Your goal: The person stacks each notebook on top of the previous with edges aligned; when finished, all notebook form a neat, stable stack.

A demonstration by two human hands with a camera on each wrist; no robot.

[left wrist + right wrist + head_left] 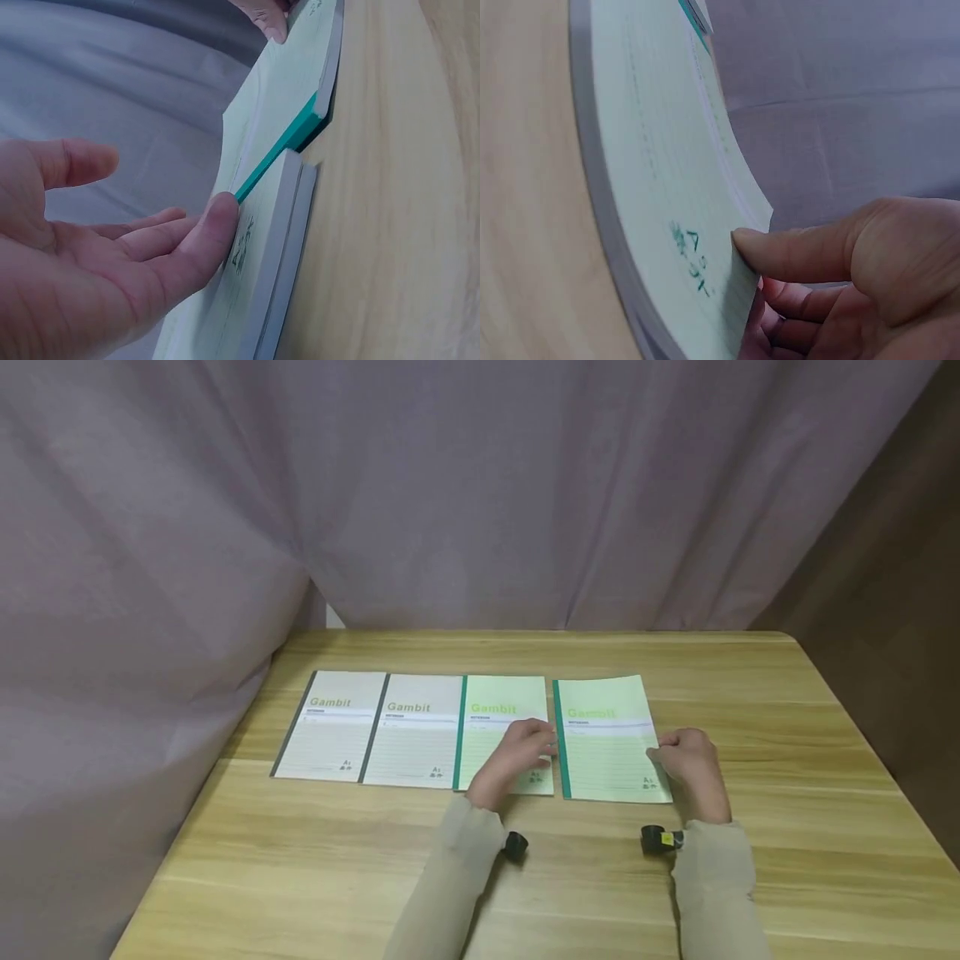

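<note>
My right hand (688,758) pinches the right edge of a light green notebook (611,764) with a dark green spine. In the right wrist view, the thumb (791,251) lies on the cover, the other fingers are under the edge, and that side bends up. My left hand (112,262) is over another green notebook (495,697), beside the held notebook's spine (562,752). Its thumb is apart from the extended fingers, with nothing gripped. The left wrist view shows two layers of page edges (281,247) below that hand.
Two white notebooks (330,735) with grey spines lie side by side at the left, in line with the green ones. The wooden table (337,868) reaches back to a grey-purple curtain (450,510). Each wrist wears a small black camera (514,847).
</note>
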